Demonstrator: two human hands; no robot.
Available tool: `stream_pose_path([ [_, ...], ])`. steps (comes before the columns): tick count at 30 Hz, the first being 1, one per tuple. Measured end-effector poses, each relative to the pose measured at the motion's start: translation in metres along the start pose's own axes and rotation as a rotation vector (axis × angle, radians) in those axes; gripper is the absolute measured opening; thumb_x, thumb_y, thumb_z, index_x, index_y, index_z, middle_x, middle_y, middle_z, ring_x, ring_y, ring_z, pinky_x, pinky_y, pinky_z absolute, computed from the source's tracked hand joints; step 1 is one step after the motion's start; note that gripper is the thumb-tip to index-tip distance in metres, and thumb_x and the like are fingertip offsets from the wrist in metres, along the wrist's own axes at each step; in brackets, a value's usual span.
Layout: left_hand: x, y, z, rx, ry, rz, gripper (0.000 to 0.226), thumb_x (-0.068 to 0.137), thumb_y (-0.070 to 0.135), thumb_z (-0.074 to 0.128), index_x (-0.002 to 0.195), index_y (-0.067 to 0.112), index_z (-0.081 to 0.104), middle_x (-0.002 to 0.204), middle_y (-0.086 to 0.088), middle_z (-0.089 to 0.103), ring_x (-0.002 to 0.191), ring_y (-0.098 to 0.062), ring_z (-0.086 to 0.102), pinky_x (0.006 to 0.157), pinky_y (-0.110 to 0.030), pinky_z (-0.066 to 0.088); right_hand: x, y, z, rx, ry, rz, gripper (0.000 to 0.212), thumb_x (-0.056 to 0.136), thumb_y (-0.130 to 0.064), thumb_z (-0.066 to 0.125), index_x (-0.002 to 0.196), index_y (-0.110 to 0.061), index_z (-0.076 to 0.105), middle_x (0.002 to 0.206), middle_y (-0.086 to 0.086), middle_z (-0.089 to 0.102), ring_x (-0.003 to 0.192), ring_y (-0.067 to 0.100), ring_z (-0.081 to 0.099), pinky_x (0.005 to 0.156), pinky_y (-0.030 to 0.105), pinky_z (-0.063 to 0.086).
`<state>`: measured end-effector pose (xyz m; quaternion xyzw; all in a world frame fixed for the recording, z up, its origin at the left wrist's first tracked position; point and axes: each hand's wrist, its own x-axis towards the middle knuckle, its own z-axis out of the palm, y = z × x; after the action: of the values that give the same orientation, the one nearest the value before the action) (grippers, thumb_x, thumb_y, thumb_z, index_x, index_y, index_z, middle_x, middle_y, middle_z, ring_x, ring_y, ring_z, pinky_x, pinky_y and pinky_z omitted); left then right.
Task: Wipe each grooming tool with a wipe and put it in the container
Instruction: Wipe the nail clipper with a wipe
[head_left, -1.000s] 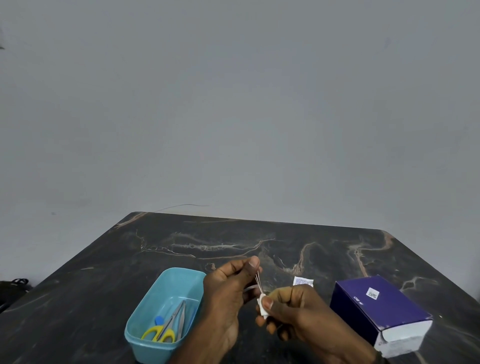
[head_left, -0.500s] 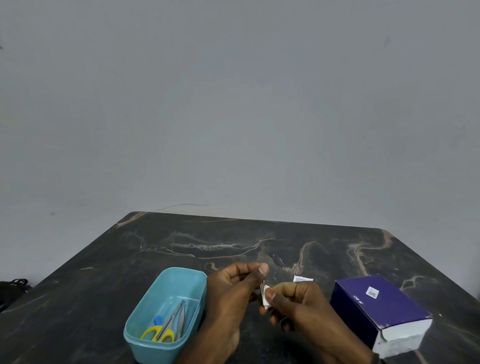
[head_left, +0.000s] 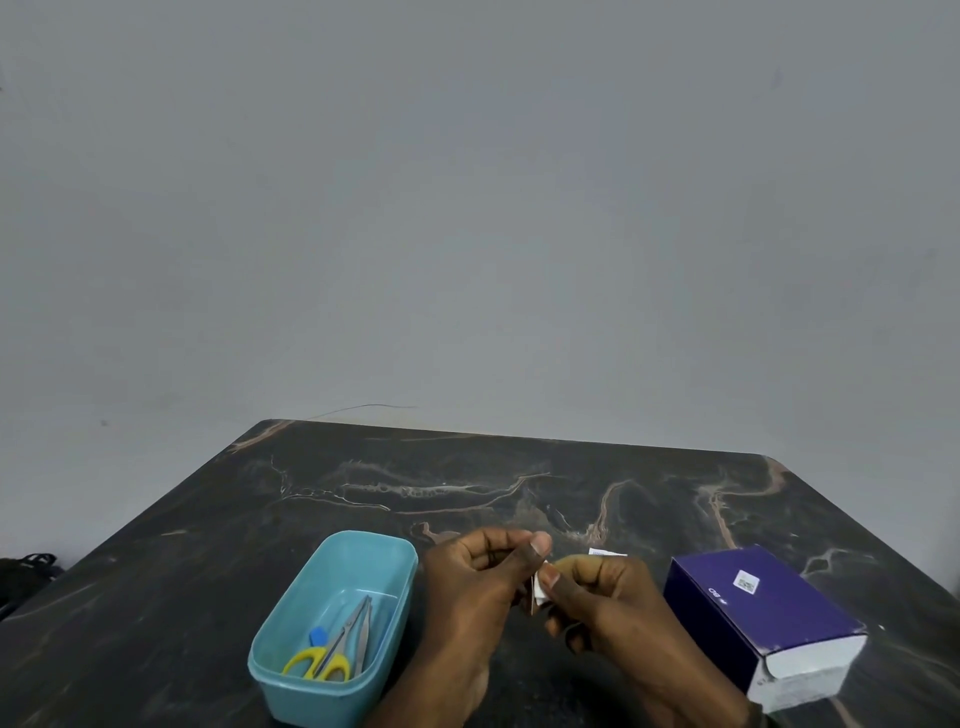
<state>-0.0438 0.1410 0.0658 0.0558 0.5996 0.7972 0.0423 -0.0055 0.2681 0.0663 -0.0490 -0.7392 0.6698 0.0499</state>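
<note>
The tool (head_left: 533, 597) is a thin sliver, mostly hidden, pinched between both hands over the table (head_left: 467, 483); what kind of tool it is cannot be told here, though a second ago two fine metal prongs stood up above the fingers, like tweezers. The wipe (head_left: 540, 590) is a small white fold pressed against it by the right hand's (head_left: 602, 597) thumb and curled fingers; the left hand (head_left: 483, 577) closes on the tool from the other side, thumb tip just above the wipe, fingers curled over. What has changed: the prongs that showed above the grip are now swallowed between the two thumbs, and the hands have drawn tighter together — I judge the wipe has travelled up the tool toward its tips, so this one is nearly wiped and the drop comes next. Just left of the grip stands the container (head_left: 291, 670), open, already holding scissors (head_left: 324, 662) with yellow handles, something small and blue (head_left: 318, 635), and other slim metal pieces too fine to name; the left hand has only a short way to carry. Right of the grip lies a purple box (head_left: 748, 618); just behind the right hand, a small white packet (head_left: 605, 552) on the table.
</note>
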Motion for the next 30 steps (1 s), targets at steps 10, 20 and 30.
stream_pose_path([
  [10, -0.0019, -0.0001, 0.0018, 0.105, -0.004, 0.146, 0.008, 0.074, 0.004, 0.079, 0.072, 0.01, 0.075, 0.062, -0.004, 0.074, 0.056, -0.011, 0.07, 0.05, -0.019, 0.052, 0.0014, 0.001, 0.0008, -0.012, 0.037, -0.008, 0.022, 0.091, -0.011, 0.061, 0.081, 0.005, 0.072, 0.074, 0.013, 0.074, 0.052, 0.012, 0.058, 0.047, 0.021, 0.04],
  [20, -0.002, -0.0003, 0.0004, 0.091, -0.018, 0.116, 0.004, 0.076, 0.005, 0.078, 0.078, 0.007, 0.076, 0.067, -0.006, 0.075, 0.058, -0.012, 0.07, 0.053, -0.024, 0.056, 0.002, 0.0038, 0.0013, -0.051, 0.068, -0.031, 0.022, 0.089, -0.015, 0.065, 0.078, 0.003, 0.072, 0.075, 0.015, 0.074, 0.053, 0.012, 0.059, 0.047, 0.022, 0.041],
  [30, 0.0024, -0.0013, -0.0007, -0.009, -0.002, 0.024, 0.008, 0.082, 0.013, 0.074, 0.078, 0.006, 0.076, 0.07, -0.014, 0.075, 0.059, -0.021, 0.068, 0.058, -0.032, 0.056, -0.0001, 0.0011, 0.0027, -0.027, 0.064, -0.047, 0.024, 0.088, -0.017, 0.065, 0.08, 0.005, 0.071, 0.074, 0.013, 0.074, 0.054, 0.012, 0.059, 0.048, 0.022, 0.041],
])
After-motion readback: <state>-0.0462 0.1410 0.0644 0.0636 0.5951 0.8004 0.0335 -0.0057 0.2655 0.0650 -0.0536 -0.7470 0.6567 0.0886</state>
